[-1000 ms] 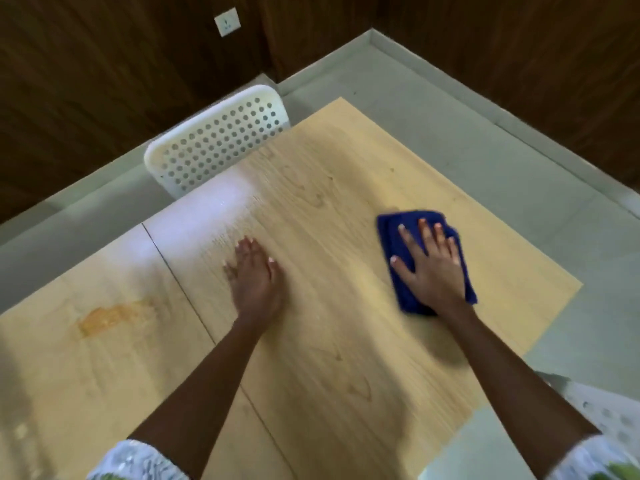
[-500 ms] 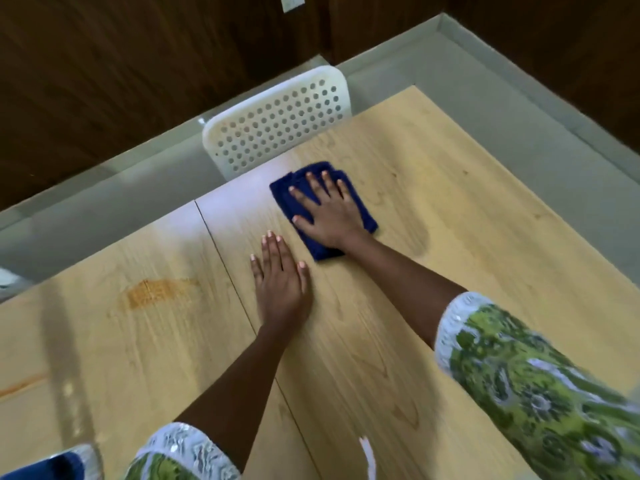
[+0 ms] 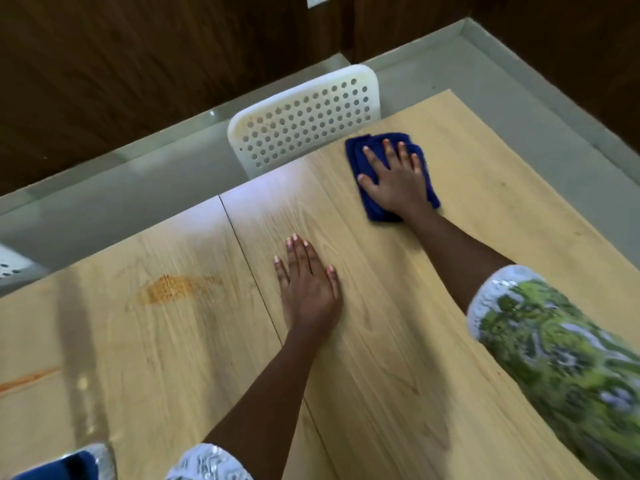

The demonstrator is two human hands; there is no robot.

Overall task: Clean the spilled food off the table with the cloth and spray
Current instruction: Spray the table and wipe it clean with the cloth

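- Wood-grain counter (image 3: 398, 358) fills the near view; a seam runs across it from the near edge to the far edge.
- Blue-and-silver object (image 3: 79, 462) at the near left corner, blurred; cannot tell what it is.
- Green patterned sleeve (image 3: 561, 348) on the right arm, near right.
- Thin orange streak (image 3: 27, 377) on the counter at the left edge.
- Left hand (image 3: 308, 289) flat on the counter just right of the seam, fingers straight and together, holding nothing.
- Orange food smear (image 3: 173, 287) left of the seam, well apart from the cloth.
- Right hand (image 3: 394, 178) pressing flat on the folded blue cloth (image 3: 360, 150), fingers spread and straight; the cloth lies near the counter's far edge.
- White perforated chair back (image 3: 304, 119) just beyond that edge, near the cloth.
- Dark wood wall panels (image 3: 138, 64) farthest off, with a white outlet (image 3: 318, 0).
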